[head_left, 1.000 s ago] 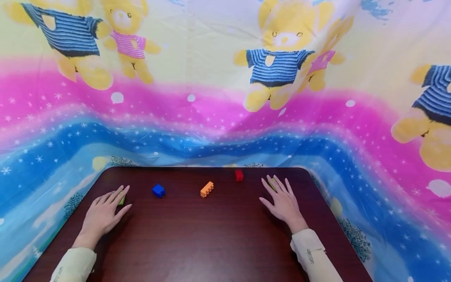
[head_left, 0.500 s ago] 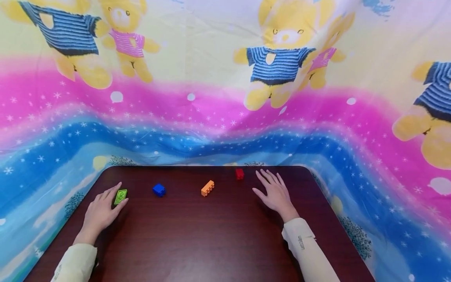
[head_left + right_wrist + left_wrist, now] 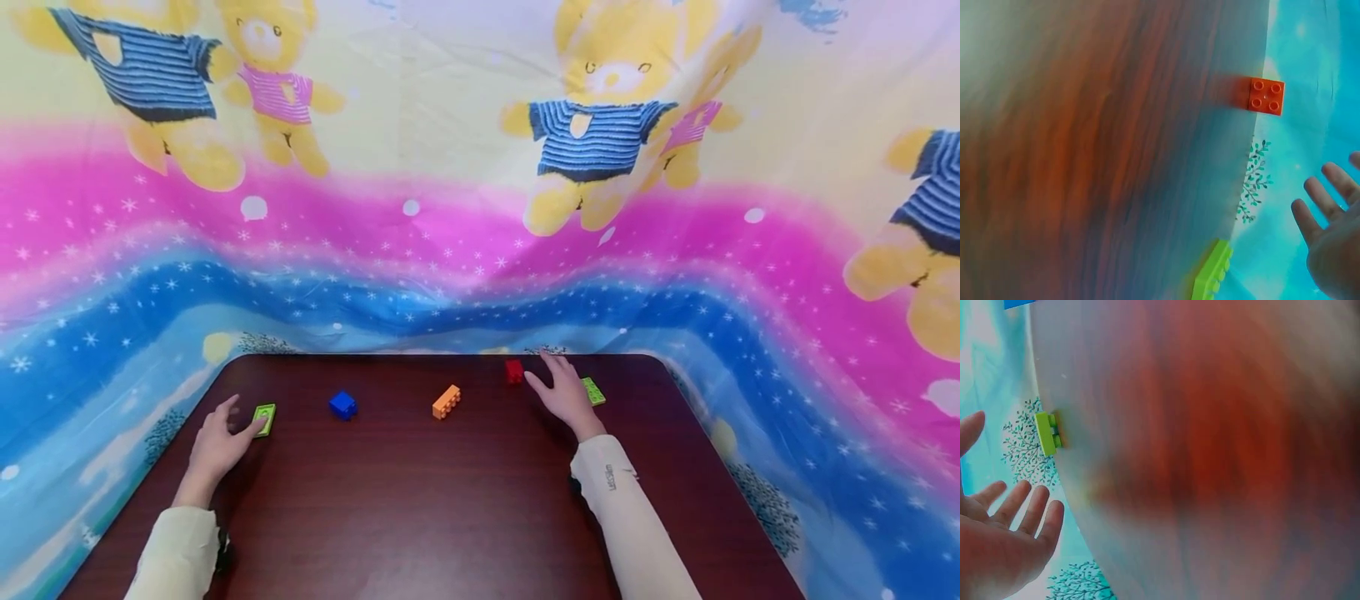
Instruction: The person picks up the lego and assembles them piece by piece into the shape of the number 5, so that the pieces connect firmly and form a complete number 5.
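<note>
In the head view my left hand (image 3: 216, 450) is over the table's left side, fingers spread apart. It is beside a light green toy brick (image 3: 266, 412), with the thumb overlapping that brick's near edge; whether they touch I cannot tell. The left wrist view shows the fingers (image 3: 1034, 509) apart from the brick (image 3: 1045, 434). Toward the back right, my right hand (image 3: 562, 398) hovers between a red toy brick (image 3: 513, 372) and a second green brick (image 3: 594, 392). Its fingers are extended and hold nothing; in the right wrist view the red brick (image 3: 1266, 96) has its studs facing the camera.
A blue toy brick (image 3: 342, 405) lies left of centre on the dark brown table (image 3: 420, 500). An orange brick (image 3: 446, 402) sits near the middle. Behind the table's back edge hangs a patterned cloth (image 3: 450, 233) with printed bears.
The right hand has moved left, off the right green brick toward the red one, uncovering the green. The left hand has drawn slightly back, its thumb and fingers spread; its green brick is more exposed.
</note>
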`<state>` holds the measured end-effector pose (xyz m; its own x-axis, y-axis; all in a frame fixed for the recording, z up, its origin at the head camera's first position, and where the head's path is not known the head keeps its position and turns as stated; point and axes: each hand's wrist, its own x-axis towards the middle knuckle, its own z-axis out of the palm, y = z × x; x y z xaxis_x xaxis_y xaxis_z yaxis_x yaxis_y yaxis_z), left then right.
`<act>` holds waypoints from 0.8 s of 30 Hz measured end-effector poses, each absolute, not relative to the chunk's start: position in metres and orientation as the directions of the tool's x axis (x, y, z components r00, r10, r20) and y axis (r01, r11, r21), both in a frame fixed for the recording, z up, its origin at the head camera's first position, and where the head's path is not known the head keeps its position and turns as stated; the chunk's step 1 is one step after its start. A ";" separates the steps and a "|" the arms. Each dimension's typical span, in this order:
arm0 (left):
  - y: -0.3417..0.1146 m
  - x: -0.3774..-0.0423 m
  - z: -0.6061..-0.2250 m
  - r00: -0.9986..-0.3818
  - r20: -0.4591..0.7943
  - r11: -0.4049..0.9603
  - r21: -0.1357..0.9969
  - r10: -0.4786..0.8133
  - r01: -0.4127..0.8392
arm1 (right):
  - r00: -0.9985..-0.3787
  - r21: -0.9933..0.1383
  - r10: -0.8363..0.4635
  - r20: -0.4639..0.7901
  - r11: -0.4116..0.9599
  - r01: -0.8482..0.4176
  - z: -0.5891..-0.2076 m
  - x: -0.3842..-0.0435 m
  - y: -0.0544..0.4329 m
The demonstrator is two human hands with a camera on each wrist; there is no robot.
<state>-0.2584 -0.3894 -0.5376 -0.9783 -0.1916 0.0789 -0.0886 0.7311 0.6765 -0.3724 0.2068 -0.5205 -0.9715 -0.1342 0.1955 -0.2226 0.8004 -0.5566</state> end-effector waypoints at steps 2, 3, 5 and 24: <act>-0.388 -0.259 -0.536 -0.978 0.023 0.677 0.725 -0.206 -0.125 | -0.978 -0.605 -0.114 0.172 0.772 -0.197 -0.521 -0.377 0.203; -0.387 -0.259 -0.536 -0.977 -0.005 0.651 0.746 -0.212 -0.145 | -0.981 -0.625 -0.104 0.165 0.758 -0.186 -0.522 -0.379 0.201; -0.385 -0.260 -0.535 -0.972 -0.059 0.601 0.777 -0.226 -0.187 | -0.983 -0.662 -0.088 0.161 0.729 -0.173 -0.523 -0.384 0.197; -0.367 -0.272 -0.544 -0.916 -0.134 0.459 0.832 -0.379 -0.312 | -0.997 -0.820 0.055 0.053 0.573 -0.012 -0.551 -0.410 0.165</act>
